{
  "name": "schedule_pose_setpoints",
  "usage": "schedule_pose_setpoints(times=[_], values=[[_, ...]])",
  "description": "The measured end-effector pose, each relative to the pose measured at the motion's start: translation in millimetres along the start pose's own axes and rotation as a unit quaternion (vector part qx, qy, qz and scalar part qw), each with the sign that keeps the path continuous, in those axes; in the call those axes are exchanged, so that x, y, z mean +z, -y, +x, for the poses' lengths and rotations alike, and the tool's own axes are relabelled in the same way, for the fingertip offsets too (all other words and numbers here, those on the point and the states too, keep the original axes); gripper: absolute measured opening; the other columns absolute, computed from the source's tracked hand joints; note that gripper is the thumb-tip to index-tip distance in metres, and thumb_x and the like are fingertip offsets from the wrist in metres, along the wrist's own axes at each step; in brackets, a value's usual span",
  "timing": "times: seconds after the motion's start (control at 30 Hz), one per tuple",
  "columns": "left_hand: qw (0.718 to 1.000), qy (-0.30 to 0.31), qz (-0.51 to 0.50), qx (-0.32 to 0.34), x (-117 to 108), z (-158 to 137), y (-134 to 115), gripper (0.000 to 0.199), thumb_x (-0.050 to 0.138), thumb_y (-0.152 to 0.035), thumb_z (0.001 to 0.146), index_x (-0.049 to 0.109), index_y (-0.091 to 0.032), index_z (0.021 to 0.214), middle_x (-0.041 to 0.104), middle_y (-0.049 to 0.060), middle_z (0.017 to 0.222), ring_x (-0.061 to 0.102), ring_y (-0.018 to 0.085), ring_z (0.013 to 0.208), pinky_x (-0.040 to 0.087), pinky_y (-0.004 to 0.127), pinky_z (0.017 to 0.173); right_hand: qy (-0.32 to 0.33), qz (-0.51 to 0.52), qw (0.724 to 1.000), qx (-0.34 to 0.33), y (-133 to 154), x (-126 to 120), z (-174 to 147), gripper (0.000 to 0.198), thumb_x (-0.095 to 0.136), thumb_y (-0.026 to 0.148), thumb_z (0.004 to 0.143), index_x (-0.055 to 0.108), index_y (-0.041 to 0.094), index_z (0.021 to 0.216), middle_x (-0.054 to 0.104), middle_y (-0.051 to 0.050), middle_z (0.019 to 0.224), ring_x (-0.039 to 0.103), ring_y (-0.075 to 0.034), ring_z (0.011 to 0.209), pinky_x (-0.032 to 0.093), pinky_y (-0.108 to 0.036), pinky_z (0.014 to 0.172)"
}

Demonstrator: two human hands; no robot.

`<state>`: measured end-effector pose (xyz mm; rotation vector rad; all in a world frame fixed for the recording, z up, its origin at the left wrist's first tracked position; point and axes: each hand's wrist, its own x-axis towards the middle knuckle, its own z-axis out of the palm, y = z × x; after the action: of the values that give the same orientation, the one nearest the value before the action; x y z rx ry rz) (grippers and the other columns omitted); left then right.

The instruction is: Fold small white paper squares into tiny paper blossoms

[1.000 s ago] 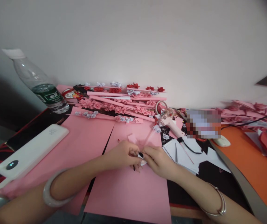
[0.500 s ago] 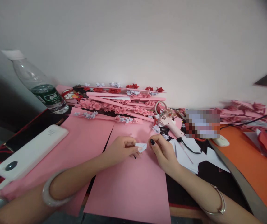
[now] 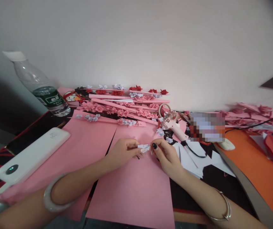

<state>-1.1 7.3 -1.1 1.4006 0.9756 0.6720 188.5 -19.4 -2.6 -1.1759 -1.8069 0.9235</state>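
White paper (image 3: 143,147), one small folded piece, is in front of the person, held in the air above the pink sheet (image 3: 136,194), between the two hands. The left hand (image 3: 125,151) grips it by the left end: the thumb lies on the near side, and the other fingers are bent behind it. The right hand (image 3: 169,157) is just beside the right end, with thumb and forefinger brought near each other; I cannot tell whether these fingers close on the edge of the piece or are only near to it.

In my judgement, the step in hand is the folding or shaping of this piece, because lines like creases show on its face and both hands are around it. The next move seems to call for a steady pinch from the left and a light, precise touch from the right at the free end, since such small paper may easily bend in a wrong place.

On the tabletop (image 3: 234,187), the white sheets (image 3: 191,159) lie near the right hand, and the glue gun (image 3: 174,126) lies farther back. Behind the pink sheet there are pink rolls (image 3: 98,95) and paper flowers (image 3: 99,108), well apart from the fingers
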Motion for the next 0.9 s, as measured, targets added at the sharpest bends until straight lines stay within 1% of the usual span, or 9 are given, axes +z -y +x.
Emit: schedule_pose_setpoints(times=[0.17,0.3,0.43,0.53,0.57,0.63,0.9], values=[[1.000,-0.006,0.020,0.010,0.7,-1.8,1.1,0.017,0.059,-0.029,0.076,0.062,-0.013,0.073,0.067,0.004,0.070,0.064,0.015,0.069,0.050,0.026,0.067,0.029,-0.014,0.999,0.014,-2.1,2.3,1.7,0.008,0.045,0.023,0.087,0.051,0.018,0.088,0.050,0.001,0.066,0.044,-0.010,0.055,0.034,-0.022,0.051],[0.999,0.015,0.046,0.012,1.5,-3.0,2.2,0.012,0.060,-0.025,0.075,0.063,-0.013,0.074,0.066,0.002,0.067,0.063,0.014,0.065,0.050,0.026,0.064,0.036,-0.026,0.999,0.032,-6.3,5.7,2.7,0.006,0.048,0.021,0.084,0.052,0.018,0.082,0.048,0.003,0.060,0.043,-0.009,0.052,0.033,-0.020,0.049],[0.997,0.031,0.064,0.026,1.0,-3.0,2.5,0.017,0.063,-0.029,0.074,0.064,-0.012,0.075,0.066,0.003,0.068,0.063,0.014,0.064,0.049,0.024,0.062,0.050,0.011,0.997,0.052,-7.6,6.3,3.5,0.006,0.048,0.021,0.085,0.052,0.018,0.081,0.052,0.004,0.058,0.045,-0.009,0.050,0.033,-0.020,0.046],[0.998,0.049,0.020,0.028,0.5,-2.9,0.7,0.029,0.052,-0.038,0.082,0.063,-0.011,0.081,0.067,0.006,0.074,0.065,0.015,0.069,0.051,0.026,0.065,0.044,0.047,0.995,0.070,-7.3,6.0,4.0,0.007,0.047,0.022,0.086,0.051,0.018,0.081,0.053,0.004,0.057,0.044,-0.008,0.046,0.033,-0.020,0.045],[0.998,0.050,0.004,0.026,0.4,-2.9,-0.1,0.034,0.046,-0.041,0.085,0.062,-0.011,0.081,0.068,0.006,0.074,0.065,0.016,0.069,0.052,0.027,0.065,0.042,0.058,0.995,0.072,-7.2,6.0,4.1,0.007,0.047,0.023,0.086,0.050,0.018,0.081,0.054,0.004,0.057,0.044,-0.008,0.046,0.034,-0.020,0.045],[0.998,0.049,-0.013,0.022,0.3,-2.9,-1.2,0.040,0.040,-0.044,0.087,0.061,-0.011,0.080,0.067,0.007,0.072,0.066,0.016,0.066,0.052,0.027,0.064,0.040,0.070,0.994,0.073,-7.1,6.2,4.4,0.009,0.047,0.025,0.086,0.050,0.019,0.081,0.054,0.004,0.057,0.045,-0.008,0.046,0.034,-0.020,0.045],[0.998,0.050,-0.021,0.017,-0.2,-2.4,0.4,0.041,0.037,-0.045,0.089,0.057,-0.011,0.077,0.065,0.006,0.062,0.065,0.016,0.060,0.052,0.028,0.061,0.041,0.084,0.993,0.069,-6.4,5.9,4.0,0.011,0.047,0.027,0.087,0.050,0.019,0.081,0.055,0.003,0.059,0.045,-0.008,0.047,0.035,-0.020,0.045]])
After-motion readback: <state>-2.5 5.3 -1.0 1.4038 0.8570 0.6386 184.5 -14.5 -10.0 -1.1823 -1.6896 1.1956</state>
